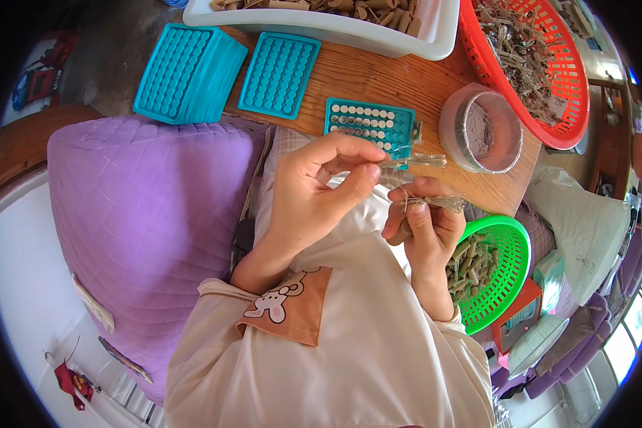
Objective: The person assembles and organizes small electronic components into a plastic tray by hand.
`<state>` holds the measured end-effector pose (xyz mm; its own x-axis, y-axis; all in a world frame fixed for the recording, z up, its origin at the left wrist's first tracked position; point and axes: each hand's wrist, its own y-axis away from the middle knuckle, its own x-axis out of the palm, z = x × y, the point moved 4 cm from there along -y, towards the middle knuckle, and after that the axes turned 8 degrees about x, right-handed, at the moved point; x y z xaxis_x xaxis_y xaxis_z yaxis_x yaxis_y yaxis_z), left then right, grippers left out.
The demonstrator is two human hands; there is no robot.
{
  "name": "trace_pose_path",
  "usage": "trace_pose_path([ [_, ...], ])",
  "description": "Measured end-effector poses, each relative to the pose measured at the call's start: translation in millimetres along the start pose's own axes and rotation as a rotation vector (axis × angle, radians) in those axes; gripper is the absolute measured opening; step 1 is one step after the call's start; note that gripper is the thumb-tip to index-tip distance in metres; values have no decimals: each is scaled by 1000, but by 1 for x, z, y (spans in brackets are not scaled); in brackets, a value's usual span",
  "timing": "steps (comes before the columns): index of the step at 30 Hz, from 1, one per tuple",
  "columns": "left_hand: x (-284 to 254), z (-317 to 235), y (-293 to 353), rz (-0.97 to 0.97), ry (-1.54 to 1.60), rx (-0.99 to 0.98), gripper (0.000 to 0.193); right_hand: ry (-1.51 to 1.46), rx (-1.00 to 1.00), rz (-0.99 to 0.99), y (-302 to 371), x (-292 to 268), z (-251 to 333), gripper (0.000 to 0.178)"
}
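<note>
You are in a home used for small hand piecework. A wooden table (378,78) at twelve o'clock carries teal hole-trays (278,71), a white bin (349,28) and a red basket (549,71) of small parts at one o'clock. A purple quilted cushion (143,214) sits at nine o'clock, a sofa (592,335) at four.
</note>
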<state>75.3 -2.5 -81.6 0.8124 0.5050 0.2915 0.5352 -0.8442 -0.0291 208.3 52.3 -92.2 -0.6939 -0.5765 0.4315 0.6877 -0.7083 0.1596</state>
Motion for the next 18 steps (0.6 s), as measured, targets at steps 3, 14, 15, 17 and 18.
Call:
trace_pose_path([
  [3,3,-2,2,-8,24,25,14,67,-45,-64,0,3,5,15],
  [14,11,0,5,0,75,83,17,139,-44,-211,-1,5,9,11],
  [15,11,2,6,11,78,68,18,144,-64,-231,-4,6,10,11],
  [17,12,3,5,21,80,52,18,148,-84,-252,-5,4,10,11],
  [18,12,4,4,17,87,32,19,141,-77,-246,-4,2,8,12],
])
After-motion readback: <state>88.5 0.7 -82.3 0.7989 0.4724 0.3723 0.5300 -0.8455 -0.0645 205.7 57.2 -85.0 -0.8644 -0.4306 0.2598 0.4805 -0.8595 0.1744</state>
